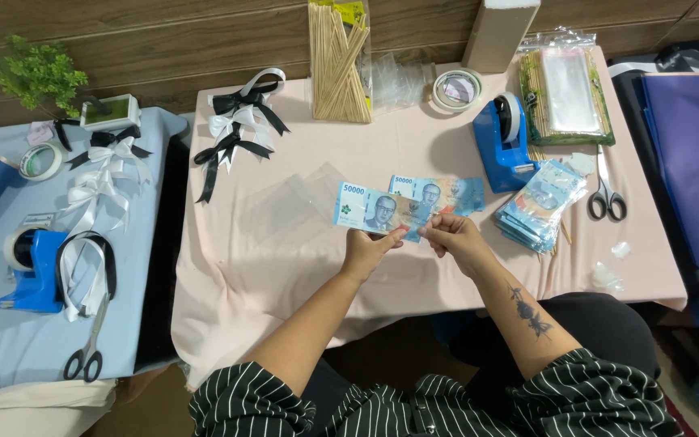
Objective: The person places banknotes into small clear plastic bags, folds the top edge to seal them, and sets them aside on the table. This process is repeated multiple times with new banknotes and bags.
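Head view, both hands (414,241) pinching banknote (378,210), long axis sideways

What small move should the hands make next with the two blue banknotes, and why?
Probably the left hand should lower its blue paper banknote toward the clear plastic sleeves lying flat on the pink tablecloth. The right hand holds the second blue banknote, and both notes overlap above the cloth.

It looked like a small gift-craft workshop, for the pink-clothed table (414,275) bore a blue tape dispenser (502,144), wooden skewers (338,63), ribbon bows (236,121), clear plastic sleeves (569,87) and scissors (606,194), beside a second table (10,340) set up likewise.
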